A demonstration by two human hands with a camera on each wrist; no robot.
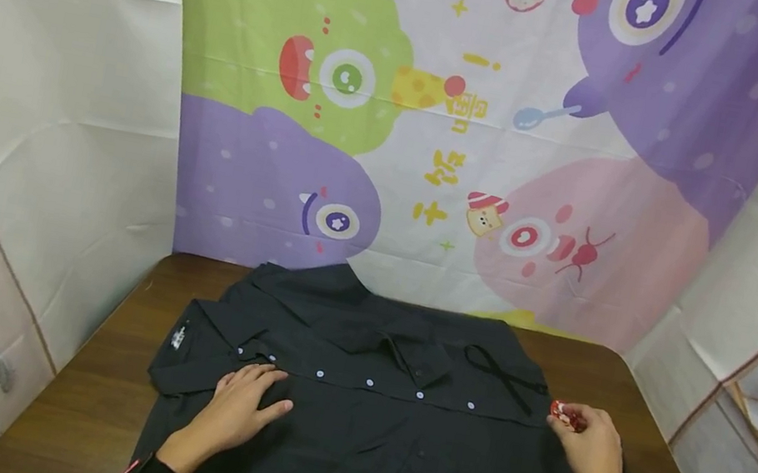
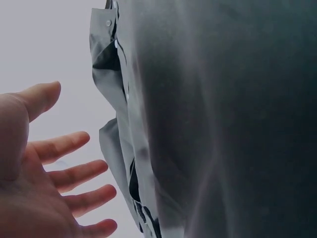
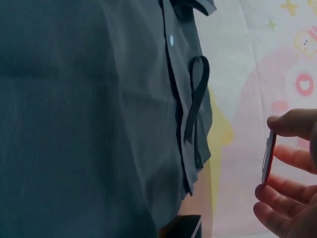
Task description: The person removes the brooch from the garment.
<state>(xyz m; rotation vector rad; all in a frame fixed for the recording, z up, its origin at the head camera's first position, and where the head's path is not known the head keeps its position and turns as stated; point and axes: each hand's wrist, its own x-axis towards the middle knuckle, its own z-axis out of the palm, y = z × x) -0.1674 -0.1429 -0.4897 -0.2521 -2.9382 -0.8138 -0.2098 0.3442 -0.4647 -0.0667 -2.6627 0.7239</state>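
A dark button shirt (image 1: 378, 456) lies spread across the table, with a row of pale buttons (image 1: 369, 383) running sideways over it. My left hand (image 1: 235, 406) is over its left part, fingers spread and holding nothing; the left wrist view also shows these fingers (image 2: 79, 174) loose beside the cloth. At the shirt's right edge, my right hand (image 1: 587, 447) pinches a small red badge (image 1: 568, 417) between thumb and fingers. Seen edge-on in the right wrist view, the badge (image 3: 268, 158) is thin, with what looks like a pin wire along its back.
A thin black ribbon (image 1: 506, 377) lies looped on the shirt's upper right. Brown wooden table (image 1: 95, 381) shows around the shirt. Behind the table hangs a cartoon-printed cloth (image 1: 404, 266), with white sheets (image 1: 88, 75) at the sides.
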